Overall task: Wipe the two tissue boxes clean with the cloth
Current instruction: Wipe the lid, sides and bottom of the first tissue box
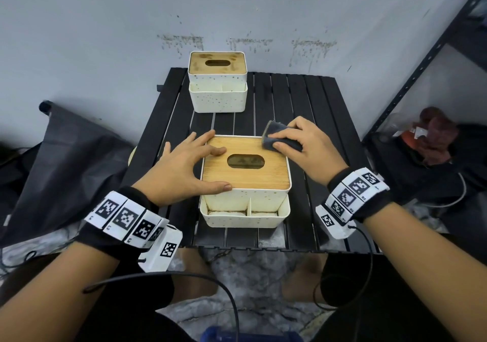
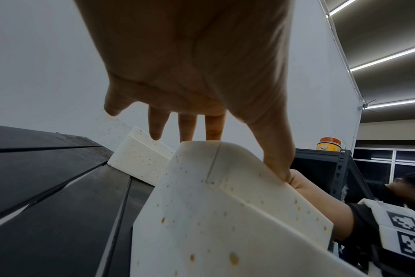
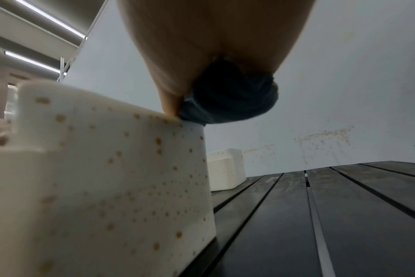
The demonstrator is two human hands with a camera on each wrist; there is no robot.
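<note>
Right hand point(image 1: 311, 146) grips the cloth point(image 1: 280, 137) on the near box's point(image 1: 246, 181) far-right lid corner; uncleaned lid stretches leftward, where the left hand point(image 1: 184, 167), fingers spread, steadies it.

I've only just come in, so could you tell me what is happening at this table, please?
A person is cleaning two white tissue boxes with wooden lids on a black slatted table. The left hand steadies the near tissue box, its fingers spread on the lid. The right hand grips a dark cloth and presses it on that lid's far right corner. The far tissue box stands untouched by the wall, its lid stained. Brown specks dot both boxes' sides.
</note>
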